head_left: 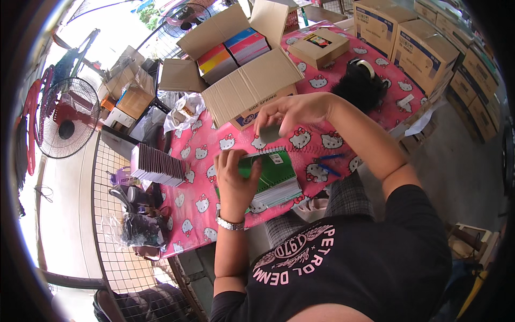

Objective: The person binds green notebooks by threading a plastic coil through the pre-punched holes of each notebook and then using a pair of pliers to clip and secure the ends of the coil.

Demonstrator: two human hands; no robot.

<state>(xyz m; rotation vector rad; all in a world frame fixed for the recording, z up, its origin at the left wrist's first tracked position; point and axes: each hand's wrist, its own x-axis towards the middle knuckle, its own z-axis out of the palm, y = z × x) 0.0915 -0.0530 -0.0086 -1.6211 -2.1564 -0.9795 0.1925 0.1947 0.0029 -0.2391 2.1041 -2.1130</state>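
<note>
A stack of spiral notebooks with a green cover (273,177) lies on the pink patterned tablecloth (198,204) near the table's front edge. My left hand (233,180) rests on the left side of the top green notebook and grips it. Raised just above the stack's far end, my right hand (287,114) pinches a small grey-green thing between its fingers; I cannot tell what it is. A blue pen (327,158) lies to the right of the notebooks.
A large open cardboard box (252,88) holds colourful notebook stacks. A dark stack of spiral notebooks (156,165) sits at the table's left edge. A small closed box (319,47), a black bag (360,86), a tape roll (365,67), stacked cartons (424,51), a fan (67,118).
</note>
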